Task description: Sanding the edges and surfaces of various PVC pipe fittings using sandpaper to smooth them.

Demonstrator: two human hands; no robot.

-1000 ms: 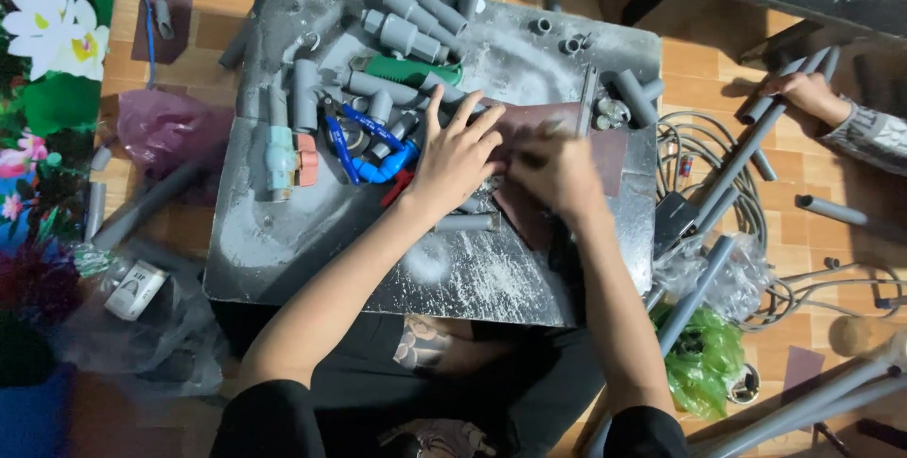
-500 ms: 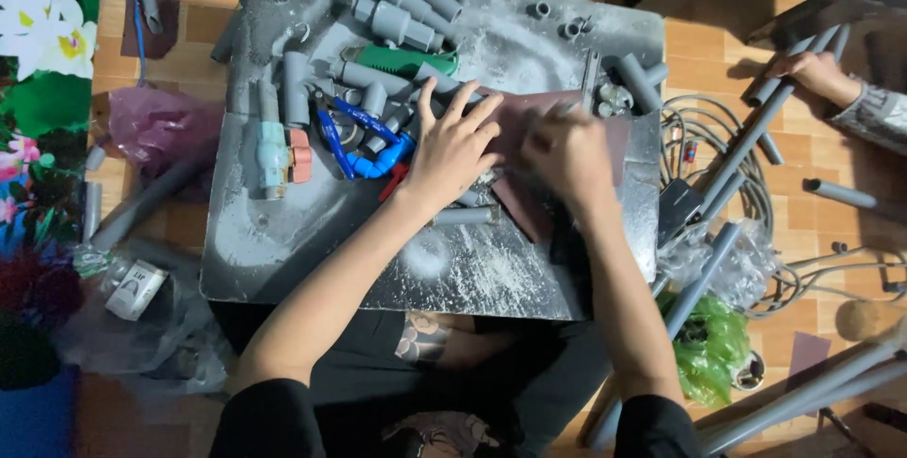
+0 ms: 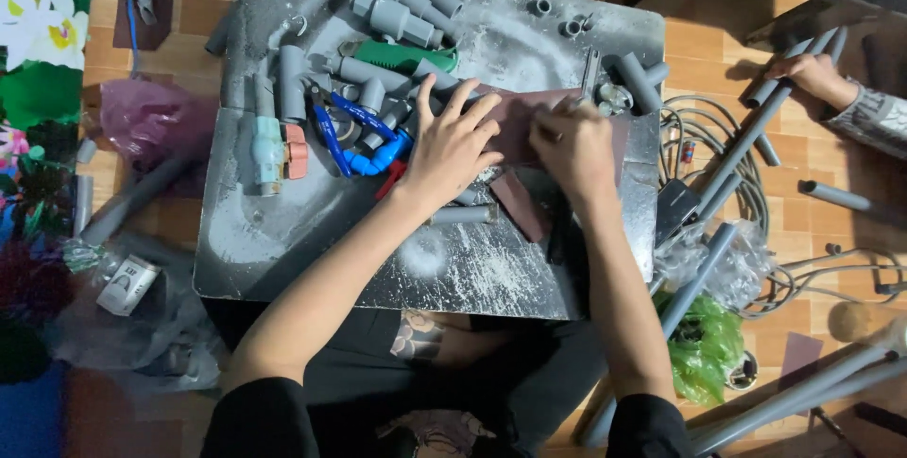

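A left hand (image 3: pixel 452 148) lies spread, fingers pressing a dark reddish-brown sheet (image 3: pixel 518 122) flat at the middle of the dusty metal table (image 3: pixel 283 231), while the right hand (image 3: pixel 572 141) curls, pinching the sheet's top edge

dusty grey metal surface (image 3: pixel 283 231), littered with grey pipe fittings (image 3: pixel 406 4) at its far edge. blue-handled cutter (image 3: pixel 354 137) beside a green-handled tool (image 3: pixel 402 56). pale green valve with orange end (image 3: pixel 274 151) near the left edge. purple plastic bag (image 3: pixel 142 118) on the tiled floor. coiled grey cable (image 3: pixel 746 193) and green bag (image 3: pixel 704 345) to the right. another person's hand (image 3: pixel 808 75) rests on long grey pipes (image 3: pixel 756 127).
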